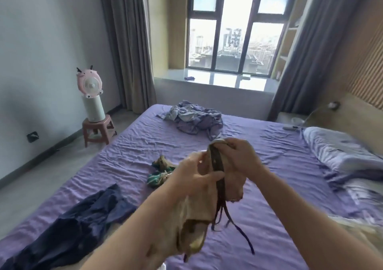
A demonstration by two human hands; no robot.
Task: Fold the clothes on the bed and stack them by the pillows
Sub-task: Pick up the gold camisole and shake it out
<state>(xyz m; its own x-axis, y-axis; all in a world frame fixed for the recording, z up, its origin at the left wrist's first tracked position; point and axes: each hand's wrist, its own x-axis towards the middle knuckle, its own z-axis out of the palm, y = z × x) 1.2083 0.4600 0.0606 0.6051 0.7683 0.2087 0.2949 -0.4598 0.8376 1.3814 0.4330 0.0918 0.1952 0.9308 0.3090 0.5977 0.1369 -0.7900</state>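
Holding a beige garment (199,205) with dark straps up over the purple bed (269,187), you grip it in both fists | left hand (199,176) low, right hand (238,155) at its top | navy clothes (83,224) lower left, green-striped piece (159,174) behind, lilac heap (194,118) far | pillow (339,151) right.

beige garment (234,178) held above bed (269,166)
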